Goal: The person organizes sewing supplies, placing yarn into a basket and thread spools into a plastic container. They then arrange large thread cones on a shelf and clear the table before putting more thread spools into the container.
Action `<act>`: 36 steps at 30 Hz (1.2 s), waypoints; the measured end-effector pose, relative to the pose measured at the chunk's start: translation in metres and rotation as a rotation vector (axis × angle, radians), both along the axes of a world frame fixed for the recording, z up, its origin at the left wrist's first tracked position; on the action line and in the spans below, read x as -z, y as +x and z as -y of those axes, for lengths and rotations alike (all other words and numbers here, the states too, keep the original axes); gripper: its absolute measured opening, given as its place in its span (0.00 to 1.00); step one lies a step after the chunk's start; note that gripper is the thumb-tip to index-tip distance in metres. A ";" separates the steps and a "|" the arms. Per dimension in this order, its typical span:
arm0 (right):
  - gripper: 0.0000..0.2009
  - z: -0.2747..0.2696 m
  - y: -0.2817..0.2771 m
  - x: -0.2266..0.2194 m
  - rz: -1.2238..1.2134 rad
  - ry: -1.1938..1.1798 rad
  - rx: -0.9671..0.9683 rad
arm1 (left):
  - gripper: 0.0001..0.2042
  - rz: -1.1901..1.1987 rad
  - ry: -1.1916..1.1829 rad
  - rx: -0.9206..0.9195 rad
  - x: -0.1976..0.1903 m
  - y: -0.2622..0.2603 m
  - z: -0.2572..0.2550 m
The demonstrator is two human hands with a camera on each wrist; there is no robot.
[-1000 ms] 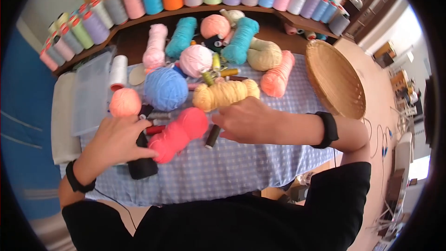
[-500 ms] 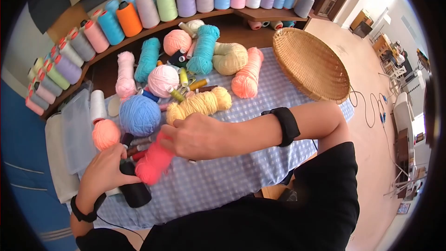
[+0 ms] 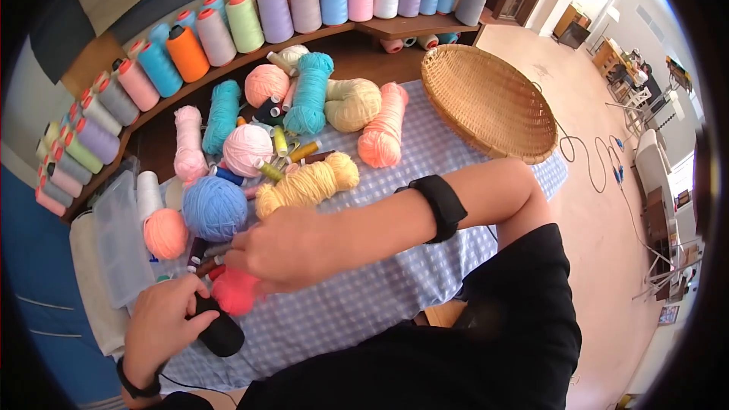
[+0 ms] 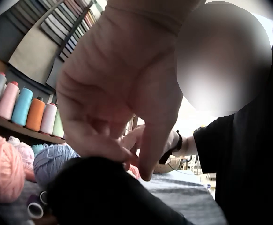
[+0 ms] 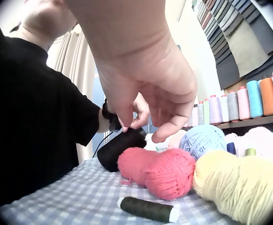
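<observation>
We log this as a textile craft workshop. Beyond the hands (image 3: 285,249), cones of thread (image 3: 274,14) in many colours line a long wooden shelf (image 3: 410,28); fabric swatches (image 5: 244,51) hang in ranks above. Around the hands, we record yarn (image 5: 157,171) and small spools (image 5: 148,208) on a tabletop (image 3: 364,288) under checked cloth. Far right of them: floor (image 3: 524,53), chairs (image 3: 640,96), other furniture.
</observation>
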State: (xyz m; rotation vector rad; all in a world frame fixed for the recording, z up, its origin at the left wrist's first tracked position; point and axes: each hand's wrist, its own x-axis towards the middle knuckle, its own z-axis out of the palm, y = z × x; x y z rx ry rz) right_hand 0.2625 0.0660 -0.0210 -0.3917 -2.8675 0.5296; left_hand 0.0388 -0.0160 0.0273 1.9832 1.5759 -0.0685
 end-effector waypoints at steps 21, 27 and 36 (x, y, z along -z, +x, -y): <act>0.20 -0.001 0.004 0.007 0.049 -0.044 -0.012 | 0.29 -0.049 0.284 -0.270 0.049 -0.015 0.010; 0.24 -0.003 -0.003 0.011 -0.096 -0.124 0.014 | 0.32 0.224 0.301 -0.440 0.010 -0.006 0.010; 0.36 -0.008 -0.014 -0.029 -0.156 -0.577 0.253 | 0.46 0.784 0.631 -0.223 0.033 0.008 -0.001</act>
